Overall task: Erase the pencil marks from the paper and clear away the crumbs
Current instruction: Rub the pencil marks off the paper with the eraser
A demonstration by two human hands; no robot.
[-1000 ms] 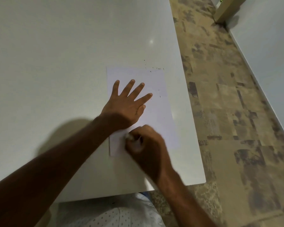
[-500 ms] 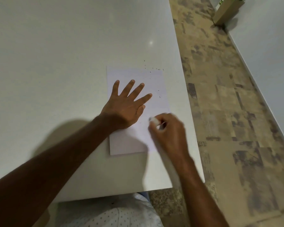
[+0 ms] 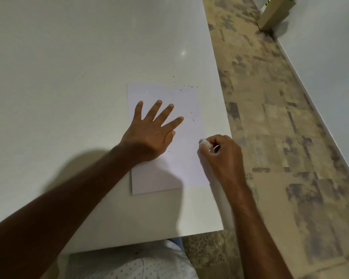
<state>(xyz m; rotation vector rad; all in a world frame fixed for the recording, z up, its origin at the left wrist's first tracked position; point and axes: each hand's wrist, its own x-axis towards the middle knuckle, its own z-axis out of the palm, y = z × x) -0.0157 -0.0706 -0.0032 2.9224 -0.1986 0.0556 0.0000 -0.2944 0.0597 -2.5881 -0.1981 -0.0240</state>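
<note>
A white sheet of paper (image 3: 185, 168) lies near the right edge of the white table (image 3: 79, 67). My left hand (image 3: 151, 131) rests flat on the sheet with fingers spread. My right hand (image 3: 220, 156) is closed around a white eraser (image 3: 204, 142) whose tip shows at the paper's right edge. Dark eraser crumbs (image 3: 186, 86) lie scattered along the paper's far edge and on the table just beyond it. A few more crumbs (image 3: 192, 117) lie on the sheet beside my left fingertips. I see no clear pencil marks on the paper.
The table's right edge (image 3: 220, 93) runs close past the paper, with a mottled tan floor (image 3: 280, 127) below. A tall tan box (image 3: 274, 15) stands on the floor by the white wall at the top right. My spotted shirt (image 3: 129, 264) shows below the near table edge.
My right hand with the eraser has swept from the paper's lower left, beside my left wrist, across to its right edge. My left hand has stayed flat on the paper.
</note>
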